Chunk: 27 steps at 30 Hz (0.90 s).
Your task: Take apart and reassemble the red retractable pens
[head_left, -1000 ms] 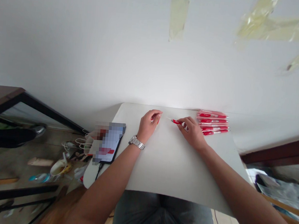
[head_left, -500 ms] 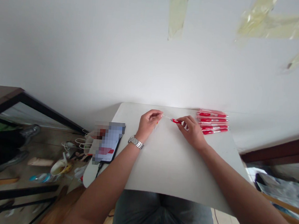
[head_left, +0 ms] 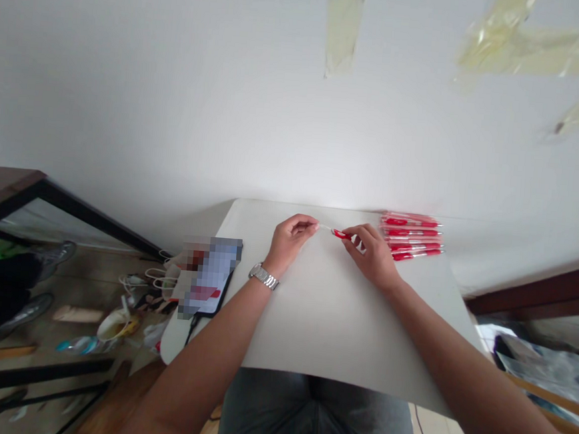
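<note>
My left hand (head_left: 292, 237), with a metal watch on its wrist, is pinched on a thin pale pen refill (head_left: 325, 227). From the fingertips the refill points right, its tip meeting the end of a red pen barrel (head_left: 341, 234). Whether the tip is inside the barrel is too small to tell. The barrel is gripped between thumb and fingers of my right hand (head_left: 370, 250), which covers its other end. Just beyond that hand, several red pens (head_left: 413, 233) with clear and silvery parts lie in a row, tips to the right.
Both hands are over a white table (head_left: 331, 327) against a wall. A phone (head_left: 214, 278) with a cable sits at its left edge. Down on the left floor are a plastic bottle (head_left: 79, 345), a cup (head_left: 113, 324) and a person's shoes. Plastic bags (head_left: 553, 371) are at the right.
My left hand has shifted slightly right towards the red barrel, and less of the refill shows between the hands. An orange bit under my left fingers is now hidden. My right hand stays put.
</note>
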Each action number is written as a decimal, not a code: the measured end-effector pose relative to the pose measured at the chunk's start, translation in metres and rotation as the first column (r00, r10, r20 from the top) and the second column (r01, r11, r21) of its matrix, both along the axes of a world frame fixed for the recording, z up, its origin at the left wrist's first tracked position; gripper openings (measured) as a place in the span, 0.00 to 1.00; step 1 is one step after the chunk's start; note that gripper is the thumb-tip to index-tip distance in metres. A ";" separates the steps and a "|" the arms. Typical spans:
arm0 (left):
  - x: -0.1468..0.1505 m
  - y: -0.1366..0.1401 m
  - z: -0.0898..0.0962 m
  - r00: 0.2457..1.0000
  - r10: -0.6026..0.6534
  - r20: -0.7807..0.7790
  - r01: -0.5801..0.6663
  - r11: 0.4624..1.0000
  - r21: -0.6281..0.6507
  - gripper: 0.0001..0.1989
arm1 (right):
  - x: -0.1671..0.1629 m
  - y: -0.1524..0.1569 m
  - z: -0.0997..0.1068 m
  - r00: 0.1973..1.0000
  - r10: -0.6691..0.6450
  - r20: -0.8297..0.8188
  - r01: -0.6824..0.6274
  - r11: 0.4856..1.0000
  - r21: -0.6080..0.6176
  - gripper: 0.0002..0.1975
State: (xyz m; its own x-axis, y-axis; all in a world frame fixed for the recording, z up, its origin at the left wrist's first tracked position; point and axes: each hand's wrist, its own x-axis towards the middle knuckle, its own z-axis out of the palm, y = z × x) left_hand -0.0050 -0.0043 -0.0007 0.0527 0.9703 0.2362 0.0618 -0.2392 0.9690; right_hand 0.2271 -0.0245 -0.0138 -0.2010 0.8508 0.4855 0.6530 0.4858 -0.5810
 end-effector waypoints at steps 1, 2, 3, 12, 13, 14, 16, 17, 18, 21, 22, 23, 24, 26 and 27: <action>0.000 -0.001 0.001 1.000 -0.004 -0.002 0.004 1.000 -0.001 0.14 | 0.000 0.000 0.000 1.000 0.000 0.003 0.000 1.000 0.002 0.14; 0.001 -0.001 0.001 1.000 -0.008 -0.002 0.008 1.000 -0.002 0.13 | 0.000 0.000 0.000 1.000 0.001 0.008 -0.001 1.000 0.002 0.14; 0.001 -0.001 0.001 1.000 -0.010 -0.002 0.010 1.000 -0.001 0.13 | 0.000 0.000 -0.001 1.000 0.004 0.013 -0.004 1.000 0.003 0.14; 0.001 -0.003 0.002 1.000 -0.014 -0.014 0.014 1.000 0.004 0.14 | 0.000 0.001 -0.001 0.999 0.040 0.011 -0.040 0.999 -0.012 0.14; 0.001 -0.003 0.002 1.000 -0.018 -0.016 0.018 1.000 0.001 0.14 | 0.000 0.001 -0.001 0.999 0.044 0.011 -0.044 0.999 -0.017 0.14; 0.001 -0.004 0.003 1.000 -0.023 -0.015 0.023 1.000 -0.003 0.14 | 0.000 0.001 0.000 0.999 0.047 0.010 -0.047 0.999 -0.021 0.14; 0.001 -0.005 0.004 0.999 -0.032 -0.007 0.032 0.999 -0.011 0.15 | 0.000 0.001 0.000 0.999 0.048 0.006 -0.048 0.998 -0.027 0.13; 0.001 -0.005 0.004 0.999 -0.037 -0.002 0.037 0.999 -0.014 0.15 | 0.000 0.001 0.000 0.999 0.048 0.004 -0.048 0.998 -0.031 0.13; 0.001 -0.005 0.005 0.999 -0.041 0.003 0.041 0.999 -0.017 0.15 | 0.000 0.001 0.000 0.999 0.049 0.002 -0.048 0.998 -0.034 0.12; 0.001 -0.006 0.006 0.999 -0.046 0.017 0.046 0.999 -0.026 0.16 | 0.001 0.001 -0.001 0.999 0.046 -0.011 -0.047 0.998 -0.044 0.12; 0.001 -0.005 0.006 0.999 -0.044 0.022 0.044 0.999 -0.030 0.16 | 0.001 0.002 -0.002 0.999 0.044 -0.017 -0.045 0.998 -0.046 0.12; 0.001 -0.005 0.006 0.999 -0.040 0.027 0.041 0.999 -0.035 0.17 | 0.001 0.002 -0.002 0.999 0.042 -0.024 -0.043 0.998 -0.045 0.12; 0.001 -0.004 0.005 0.999 -0.035 0.033 0.036 0.999 -0.041 0.18 | 0.001 0.003 -0.002 0.999 0.040 -0.031 -0.041 0.998 -0.045 0.12; 0.000 -0.002 0.003 0.999 -0.019 0.050 0.022 0.999 -0.049 0.19 | 0.002 0.003 -0.003 0.998 0.040 -0.046 -0.042 0.998 -0.043 0.12; 0.000 -0.001 0.001 0.998 -0.008 0.062 0.011 0.999 -0.051 0.19 | 0.002 0.003 -0.003 0.998 0.042 -0.053 -0.045 0.998 -0.042 0.12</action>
State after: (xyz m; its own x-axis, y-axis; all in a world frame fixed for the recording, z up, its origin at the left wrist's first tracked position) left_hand -0.0050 -0.0054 0.0006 0.0490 0.9808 0.1889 -0.0005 -0.1891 0.9820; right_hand 0.2288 -0.0212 -0.0167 -0.2137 0.8623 0.4592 0.6003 0.4867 -0.6347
